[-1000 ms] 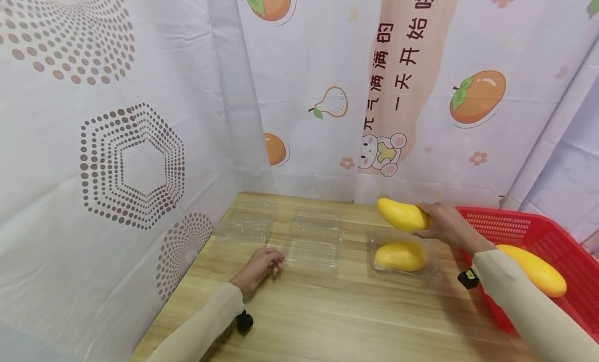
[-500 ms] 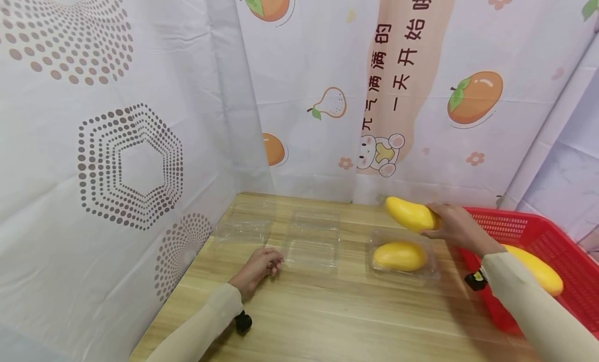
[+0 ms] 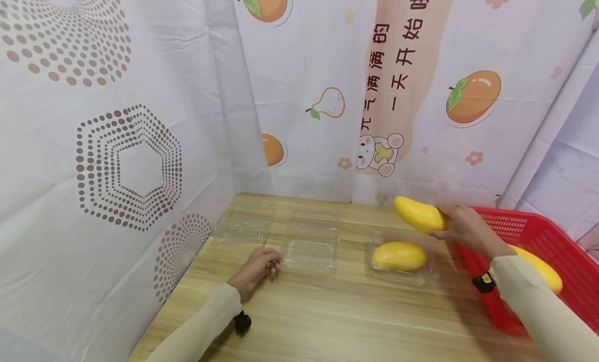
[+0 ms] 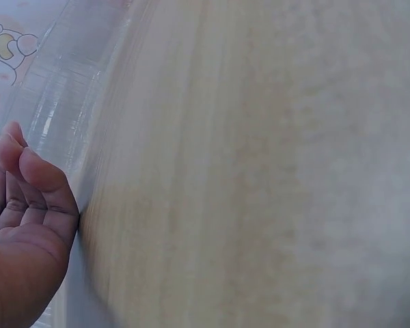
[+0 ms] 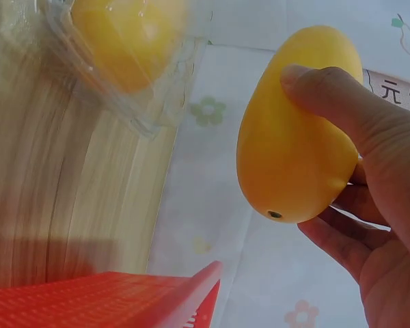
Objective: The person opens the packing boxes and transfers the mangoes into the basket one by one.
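My right hand (image 3: 460,228) grips a yellow mango (image 3: 418,214) between thumb and fingers, raised near the red basket's left rim. In the right wrist view the held mango (image 5: 297,137) shows a small dark stem spot at its lower end. A second mango (image 3: 399,256) lies in a clear plastic box (image 3: 430,276) on the table, left of and below the held one. My left hand (image 3: 258,268) rests on the table with loosely curled fingers, holding nothing. Beside its fingertips is another clear plastic box (image 3: 311,254).
On the right stands a red plastic basket (image 3: 503,224) with a further mango (image 3: 538,268) inside, partly hidden by my sleeve. Another clear box (image 3: 243,231) sits at the table's back left. Printed curtains border the wooden table (image 3: 346,320) at the back and left.
My right hand has moved rightward with the mango, from above the filled box toward the basket. My left hand and the clear boxes have stayed in place.
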Motion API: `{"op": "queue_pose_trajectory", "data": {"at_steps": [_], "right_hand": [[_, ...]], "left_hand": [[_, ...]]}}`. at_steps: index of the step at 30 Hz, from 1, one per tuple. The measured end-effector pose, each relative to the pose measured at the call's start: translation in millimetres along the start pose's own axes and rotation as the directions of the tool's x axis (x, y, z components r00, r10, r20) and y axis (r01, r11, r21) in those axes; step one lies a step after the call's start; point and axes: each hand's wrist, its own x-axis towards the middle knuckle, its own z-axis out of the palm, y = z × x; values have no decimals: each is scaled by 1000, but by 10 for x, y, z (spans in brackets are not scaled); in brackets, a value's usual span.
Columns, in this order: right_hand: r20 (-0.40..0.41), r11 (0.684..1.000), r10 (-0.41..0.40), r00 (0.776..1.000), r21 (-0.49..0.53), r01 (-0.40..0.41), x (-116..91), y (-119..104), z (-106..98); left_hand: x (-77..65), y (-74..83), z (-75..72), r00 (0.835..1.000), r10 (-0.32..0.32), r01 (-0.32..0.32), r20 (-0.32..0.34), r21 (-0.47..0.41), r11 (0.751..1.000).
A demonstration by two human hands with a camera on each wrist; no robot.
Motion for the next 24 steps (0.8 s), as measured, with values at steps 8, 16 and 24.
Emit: {"op": "queue_pose_trajectory", "data": {"at_steps": [8,16,24], "right_hand": [[-44,1000,-11,999,-24,10,-77,63,-30],[-104,999,-28,994,-42,24,-139,132,-75],[-95,999,17,995,-39,-21,-212,172,-131]], "left_hand": [[-7,11,-1,1000,-18,18,-12,-1,1000],[-7,27,-6,1000,-9,9,2,-3,1000],[9,17,-5,1000,-10,10,1,-18,1000]]}}
